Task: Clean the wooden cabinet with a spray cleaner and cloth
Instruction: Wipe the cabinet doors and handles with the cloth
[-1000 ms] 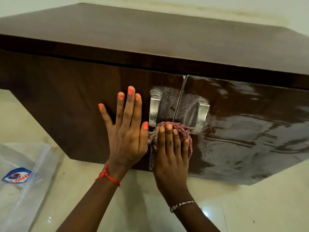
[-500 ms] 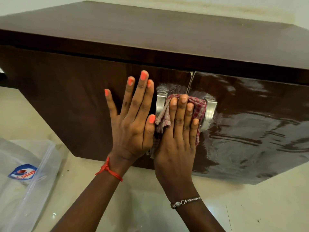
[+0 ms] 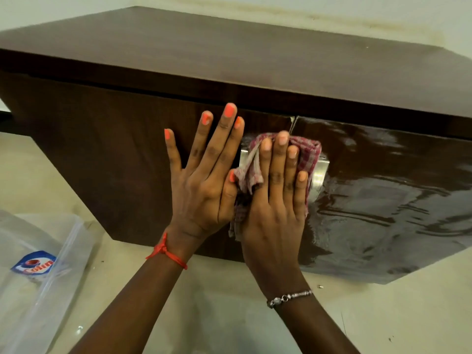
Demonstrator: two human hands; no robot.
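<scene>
Cloth (image 3: 304, 154), bunched lengthwise up-down, pressed flat-handed by right hand (image 3: 275, 215); left hand (image 3: 204, 185) splayed open.

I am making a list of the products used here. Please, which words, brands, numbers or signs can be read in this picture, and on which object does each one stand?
"Colin": red letters on a blue and white label, on the clear plastic bag lying on the floor at lower left.
Any smaller print on that label is too blurred to read.
No text shows on the wooden cabinet, the cloth or either hand.
</scene>
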